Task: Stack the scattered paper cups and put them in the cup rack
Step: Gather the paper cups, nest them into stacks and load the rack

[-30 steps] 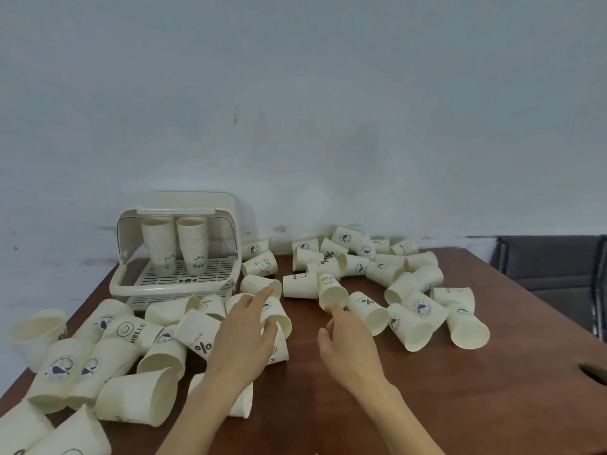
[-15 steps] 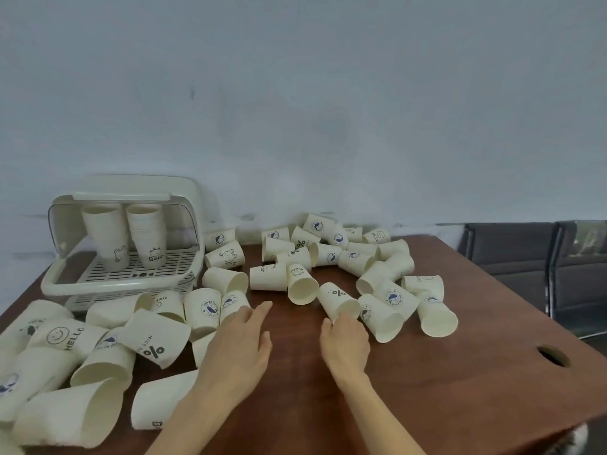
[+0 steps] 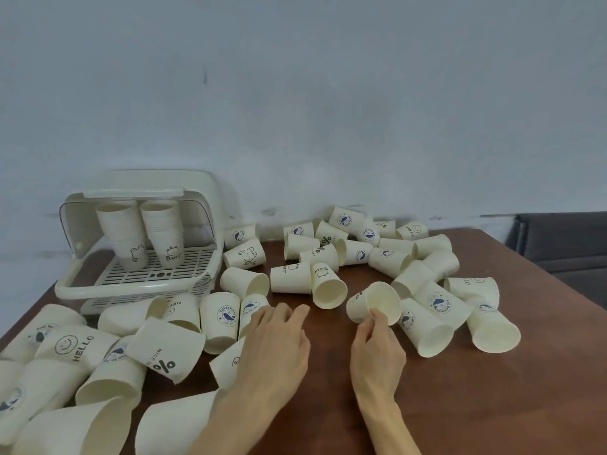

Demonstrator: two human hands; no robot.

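Many cream paper cups lie scattered on their sides over a brown table (image 3: 492,405). My right hand (image 3: 377,349) pinches the rim of one cup (image 3: 374,302), whose mouth faces me. My left hand (image 3: 276,343) lies with straight fingers on the table, resting against a lying cup (image 3: 230,361). The white cup rack (image 3: 134,284) stands at the back left with its lid up. Two upright stacks of cups stand in it, a left stack (image 3: 123,234) and a right stack (image 3: 162,231).
A pile of cups (image 3: 75,372) crowds the near left corner. Another cluster (image 3: 387,254) fills the back middle and right, by the wall. Dark chairs (image 3: 565,244) stand beyond the table's right edge. Bare table lies at the near right.
My right hand has taken hold of the cup's rim and tipped its mouth toward me. My left hand slid slightly forward. The head camera shifted, changing the view.
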